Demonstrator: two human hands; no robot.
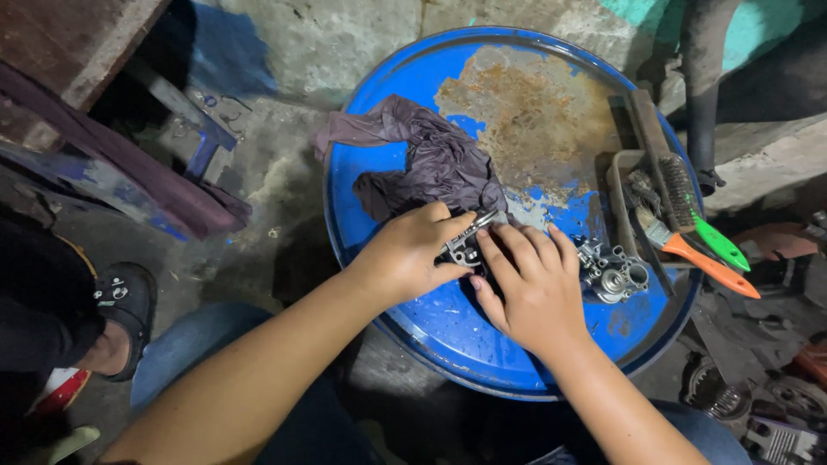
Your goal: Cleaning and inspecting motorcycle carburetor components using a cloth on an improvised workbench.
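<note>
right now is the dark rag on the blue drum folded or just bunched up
Bunched up. The rag lies crumpled in loose wrinkles on the drum lid, no neat folds, just behind the left hand.

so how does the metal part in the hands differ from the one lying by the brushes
The metal part in the hands is gripped between the left hand and right hand and mostly hidden by fingers; the metal part by the brushes lies free on the blue drum lid, fully in view. The held one looks slimmer, the other chunkier with round openings. Both are grey metal.
</note>
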